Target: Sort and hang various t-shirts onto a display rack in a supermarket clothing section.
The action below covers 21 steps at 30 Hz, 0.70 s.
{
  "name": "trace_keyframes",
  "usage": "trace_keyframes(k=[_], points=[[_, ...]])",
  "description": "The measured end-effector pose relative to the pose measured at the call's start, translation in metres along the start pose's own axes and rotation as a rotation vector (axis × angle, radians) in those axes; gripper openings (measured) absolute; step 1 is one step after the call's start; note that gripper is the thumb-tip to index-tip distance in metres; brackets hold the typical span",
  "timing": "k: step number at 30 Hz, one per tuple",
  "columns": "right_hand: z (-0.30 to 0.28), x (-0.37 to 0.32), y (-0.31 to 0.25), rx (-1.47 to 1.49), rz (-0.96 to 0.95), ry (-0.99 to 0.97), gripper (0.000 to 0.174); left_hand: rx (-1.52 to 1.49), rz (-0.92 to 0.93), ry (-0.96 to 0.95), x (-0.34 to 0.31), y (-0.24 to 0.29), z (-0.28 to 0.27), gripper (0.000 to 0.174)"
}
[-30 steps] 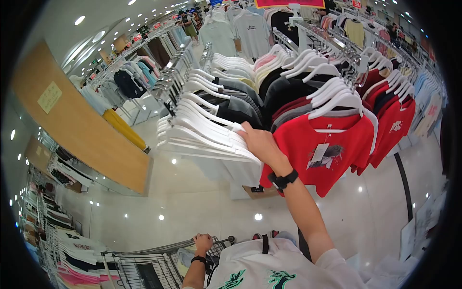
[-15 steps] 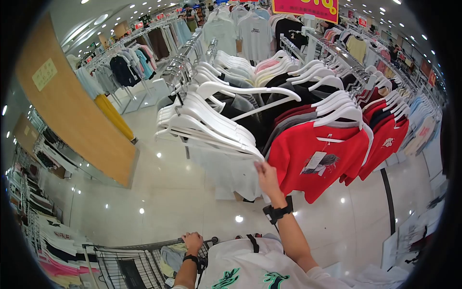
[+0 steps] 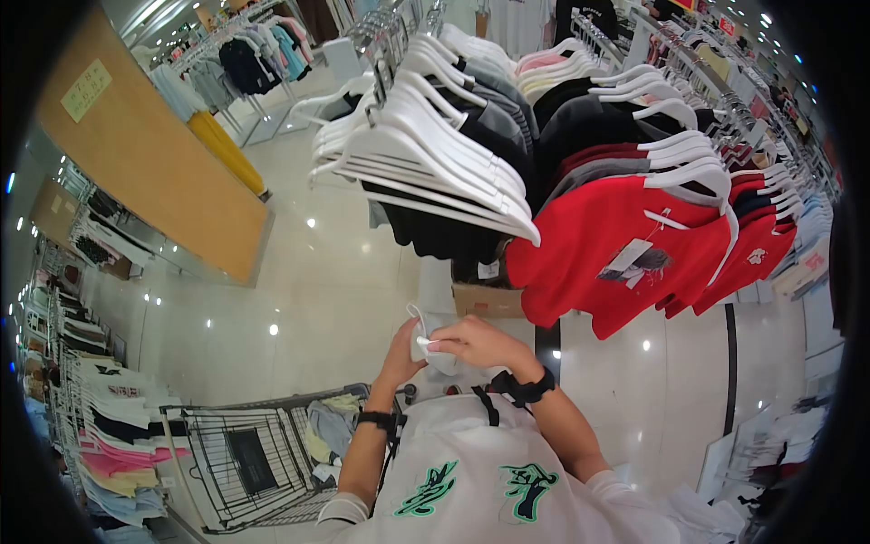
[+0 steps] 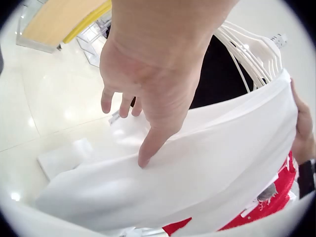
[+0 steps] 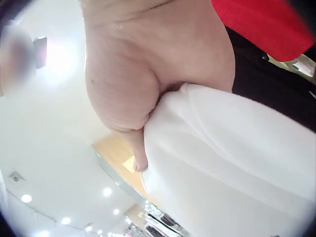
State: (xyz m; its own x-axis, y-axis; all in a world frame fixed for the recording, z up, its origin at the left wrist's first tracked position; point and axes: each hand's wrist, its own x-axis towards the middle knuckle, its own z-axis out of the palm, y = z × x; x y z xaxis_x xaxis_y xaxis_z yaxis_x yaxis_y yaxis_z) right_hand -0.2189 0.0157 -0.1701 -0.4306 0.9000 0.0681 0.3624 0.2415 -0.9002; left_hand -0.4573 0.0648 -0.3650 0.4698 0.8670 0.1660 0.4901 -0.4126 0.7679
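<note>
A white garment [image 4: 212,163] is between my two hands, just in front of my body. My right hand [image 3: 485,344] grips its edge; in the right wrist view the cloth bunches between thumb and fingers. My left hand [image 3: 399,358] is at the garment's other side. In the left wrist view its thumb lies straight on the cloth, with three fingers apart and loosely extended behind. Past both hands, several white hangers [image 3: 453,172] crowd the front end of the rack, with black clothing below them.
A red top [image 3: 625,254] hangs to the right of the hangers. By my left side stands a wire shopping cart [image 3: 204,453] with folded clothes [image 3: 333,426] in it. A cardboard box [image 3: 489,301] is on the floor under the rack. A wooden panel [image 3: 163,163] rises at left.
The white garment came off the front of the rack with my right hand, which moved down towards my body. My left hand left the cart handle and rose to the garment.
</note>
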Motion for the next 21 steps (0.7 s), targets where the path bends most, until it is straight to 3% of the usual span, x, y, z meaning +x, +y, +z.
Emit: trace_keyframes(k=[2, 3, 5, 6, 7, 9, 11, 13, 19, 21], points=[[-0.016, -0.01, -0.015, 0.063, -0.094, 0.011, 0.021, 0.122, 0.262, -0.216, 0.011, -0.048, 0.033, 0.076], [-0.025, -0.015, -0.019, 0.064, -0.091, 0.01, 0.021, 0.119, 0.26, -0.217, 0.012, -0.04, 0.032, 0.076], [-0.046, -0.031, -0.022, 0.133, 0.024, 0.115, 0.023, -0.231, 0.029, -0.4, 0.012, -0.016, 0.025, 0.061], [-0.055, -0.04, -0.018, 0.127, 0.028, 0.121, 0.023, -0.302, -0.116, -0.395, 0.013, 0.018, 0.008, 0.035], [-0.063, -0.05, -0.014, 0.147, 0.069, 0.217, 0.023, -0.307, -0.112, -0.401, 0.013, 0.022, 0.005, 0.035], [-0.076, -0.07, -0.004, 0.198, 0.14, 0.369, 0.021, -0.355, -0.257, -0.374, 0.01, 0.019, -0.009, 0.024], [-0.08, -0.083, 0.009, 0.271, 0.195, 0.559, 0.021, -0.429, -0.242, -0.291, 0.006, 0.018, -0.027, 0.022], [-0.082, -0.093, 0.016, 0.268, 0.213, 0.607, 0.022, -0.498, -0.23, -0.205, 0.002, 0.021, -0.05, 0.021], [-0.055, -0.095, 0.064, 0.16, 0.304, 0.713, 0.025, -0.212, -0.282, -0.025, 0.005, 0.074, -0.105, 0.032], [-0.043, -0.081, 0.048, 0.19, 0.315, 0.724, 0.024, -0.289, -0.269, 0.054, 0.005, 0.083, -0.103, 0.034]])
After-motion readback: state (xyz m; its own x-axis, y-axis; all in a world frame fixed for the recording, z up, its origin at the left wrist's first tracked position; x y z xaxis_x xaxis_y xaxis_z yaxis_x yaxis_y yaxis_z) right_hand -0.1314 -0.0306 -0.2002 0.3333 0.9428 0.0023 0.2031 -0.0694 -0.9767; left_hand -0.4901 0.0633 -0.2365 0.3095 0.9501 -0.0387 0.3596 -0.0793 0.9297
